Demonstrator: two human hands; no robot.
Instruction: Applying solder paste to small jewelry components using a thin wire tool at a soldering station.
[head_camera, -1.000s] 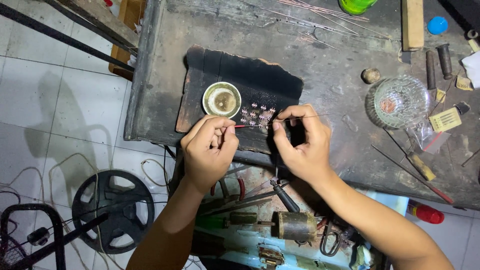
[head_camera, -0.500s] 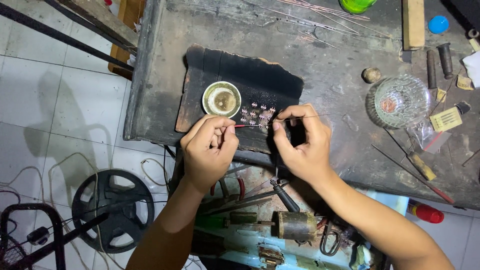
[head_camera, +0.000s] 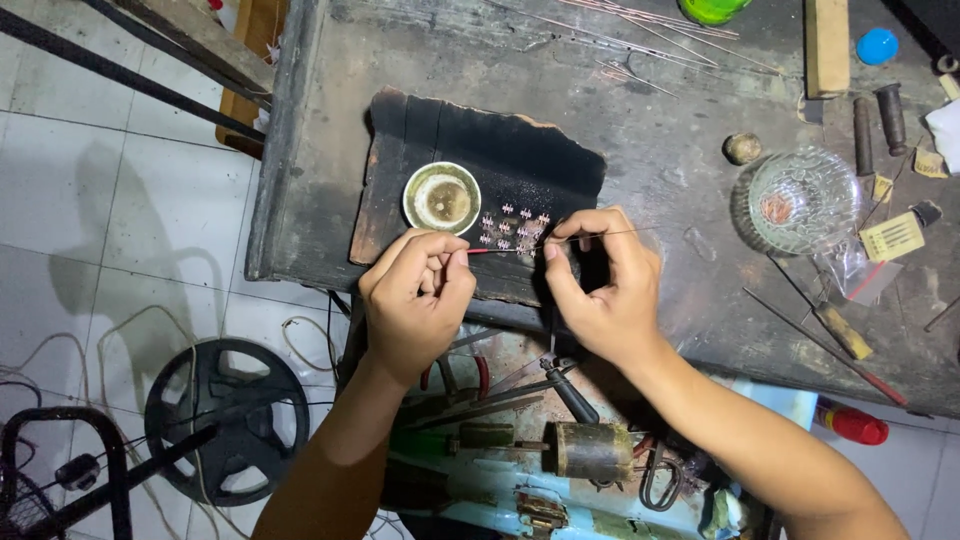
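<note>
My left hand (head_camera: 415, 300) pinches a thin red-tipped tool (head_camera: 490, 250) whose tip points right toward several tiny metal pieces (head_camera: 512, 226) laid in rows on a charred black board (head_camera: 520, 160). My right hand (head_camera: 600, 285) pinches a thin metal wire (head_camera: 610, 235) that runs off to the right, its fingertips just beside the pieces. A small round dish (head_camera: 441, 197) with yellowish residue sits on the board just above my left hand.
The dark worn workbench (head_camera: 680, 140) carries a glass bowl (head_camera: 803, 200), thin rods (head_camera: 640, 25), a wooden block (head_camera: 826, 35), a blue cap (head_camera: 877, 45) and small tools at the right. Pliers and clutter lie below the bench edge. A black wheel (head_camera: 225, 420) and wires lie on the tiled floor.
</note>
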